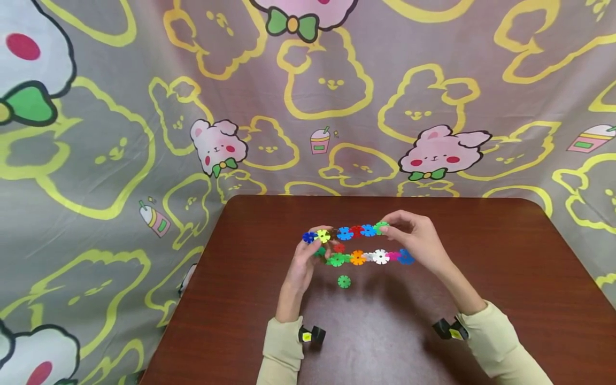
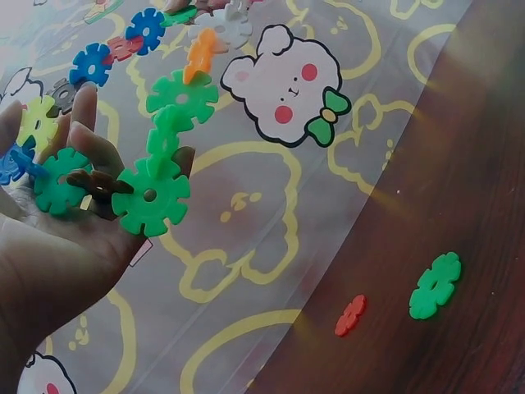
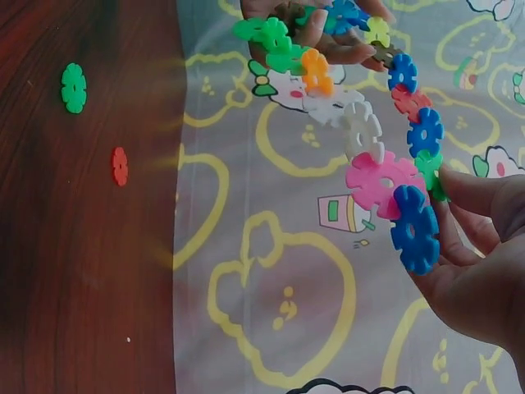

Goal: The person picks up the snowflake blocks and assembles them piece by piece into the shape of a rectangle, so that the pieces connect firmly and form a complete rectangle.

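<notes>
A long chain of interlocking plastic snowflake discs point(image 1: 357, 258), in many colours, is held up above the table in a U shape. My left hand point(image 1: 299, 264) holds it at the bend, with fingers around the yellow disc point(image 2: 38, 121) and the dark blue one point(image 2: 15, 164). Between thumb and fingers, my right hand point(image 1: 420, 241) pinches the green disc point(image 3: 429, 173) at the end of the far strand. The near strand ends in a pink disc point(image 3: 384, 182) and a blue disc point(image 3: 415, 230), which hangs close to the right palm.
A loose green disc point(image 1: 344, 282) and a loose red disc point(image 1: 339, 248) lie on the brown wooden table point(image 1: 231, 321). Behind and to the left hangs a grey cartoon-print cloth point(image 1: 269, 176). Each wrist wears a small black camera point(image 1: 313, 336).
</notes>
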A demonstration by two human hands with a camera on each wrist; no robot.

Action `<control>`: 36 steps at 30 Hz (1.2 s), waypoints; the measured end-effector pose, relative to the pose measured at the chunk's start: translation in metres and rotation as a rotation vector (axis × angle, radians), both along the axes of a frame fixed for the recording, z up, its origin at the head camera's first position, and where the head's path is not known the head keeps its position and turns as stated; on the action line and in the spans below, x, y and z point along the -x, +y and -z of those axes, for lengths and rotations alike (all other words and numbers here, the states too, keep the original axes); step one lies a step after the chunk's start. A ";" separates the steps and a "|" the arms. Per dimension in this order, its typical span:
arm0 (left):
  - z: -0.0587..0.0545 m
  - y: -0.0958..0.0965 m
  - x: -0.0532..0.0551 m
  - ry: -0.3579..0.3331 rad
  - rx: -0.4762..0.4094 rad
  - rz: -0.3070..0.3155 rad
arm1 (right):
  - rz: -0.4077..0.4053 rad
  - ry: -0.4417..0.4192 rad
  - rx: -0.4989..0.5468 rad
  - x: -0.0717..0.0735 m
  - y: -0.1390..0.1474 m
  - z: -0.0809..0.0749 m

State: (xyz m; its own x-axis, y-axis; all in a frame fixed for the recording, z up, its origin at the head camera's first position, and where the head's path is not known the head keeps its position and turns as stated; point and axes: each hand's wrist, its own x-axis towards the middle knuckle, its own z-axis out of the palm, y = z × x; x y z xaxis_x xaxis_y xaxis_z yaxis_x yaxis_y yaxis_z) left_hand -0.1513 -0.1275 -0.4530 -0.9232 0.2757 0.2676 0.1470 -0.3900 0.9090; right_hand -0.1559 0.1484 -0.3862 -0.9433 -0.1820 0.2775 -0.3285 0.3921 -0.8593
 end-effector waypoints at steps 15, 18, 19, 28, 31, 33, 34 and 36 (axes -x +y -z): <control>0.003 0.005 -0.001 0.010 0.016 -0.008 | 0.097 0.041 0.156 -0.010 -0.008 -0.002; 0.003 0.005 -0.001 0.011 0.012 -0.015 | 0.109 0.060 0.179 -0.012 -0.010 -0.003; 0.003 0.006 -0.001 0.014 0.013 -0.016 | 0.110 0.067 0.184 -0.012 -0.011 -0.003; 0.002 0.006 -0.002 0.056 0.053 -0.045 | 0.111 0.123 0.200 -0.013 -0.013 0.001; 0.002 0.006 -0.002 0.058 0.050 -0.051 | 0.134 0.126 0.210 -0.013 -0.014 0.006; 0.002 0.007 -0.002 0.058 0.055 -0.057 | 0.157 0.130 0.226 -0.013 -0.015 0.009; 0.002 0.007 -0.002 0.057 0.056 -0.059 | 0.167 0.132 0.238 -0.013 -0.016 0.010; 0.002 0.008 -0.003 0.055 0.052 -0.063 | 0.183 0.138 0.265 -0.013 -0.017 0.012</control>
State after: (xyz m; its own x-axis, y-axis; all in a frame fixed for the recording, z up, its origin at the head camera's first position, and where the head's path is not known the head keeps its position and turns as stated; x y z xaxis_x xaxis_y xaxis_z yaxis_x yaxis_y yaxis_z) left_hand -0.1484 -0.1196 -0.4549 -0.9235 0.2320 0.3055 0.2204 -0.3309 0.9176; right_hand -0.1432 0.1313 -0.3979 -0.9037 0.0823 0.4201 -0.3940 0.2242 -0.8914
